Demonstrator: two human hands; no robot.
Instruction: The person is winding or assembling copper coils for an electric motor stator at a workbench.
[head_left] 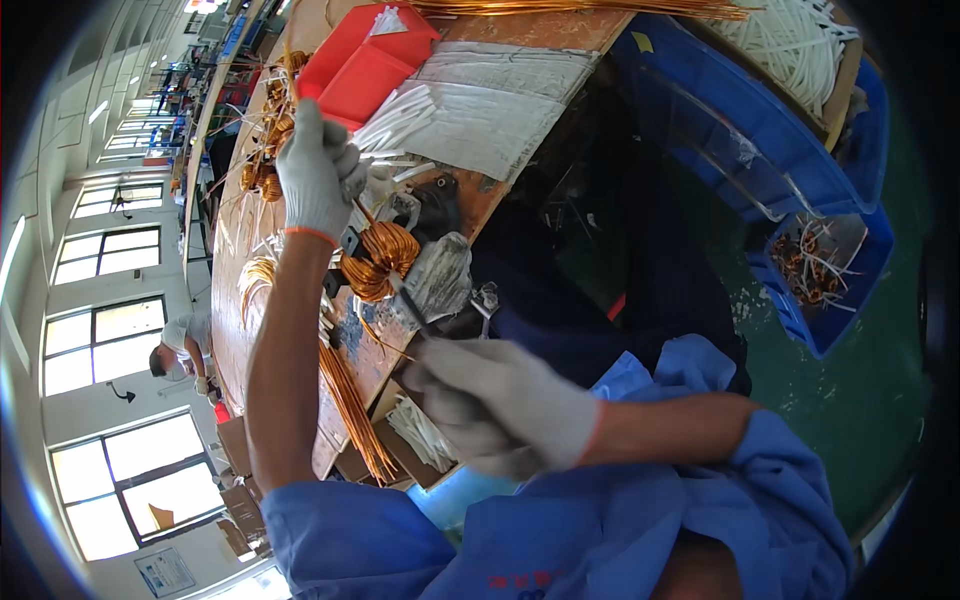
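Note:
A copper-wound ring coil [378,262] sits at the bench edge, held up by a dark fixture partly hidden behind it. My left hand [318,175], in a white knit glove, is raised beyond the coil and closed around a copper wire [363,211] that runs down to the windings. My right hand [505,400], gloved too and smeared by motion, is closed on a dark rod-like tool [411,306]. The tool's paler end reaches the coil. Another thin copper wire [384,342] trails from the coil toward my right hand.
Finished-looking coils [272,130] lie along the bench's far side, near a red plastic bin [365,62] and white sleeves [395,118]. Straight copper wires [352,415] lie at the near edge. Blue crates [740,120] stand at right. A co-worker [185,345] is far left.

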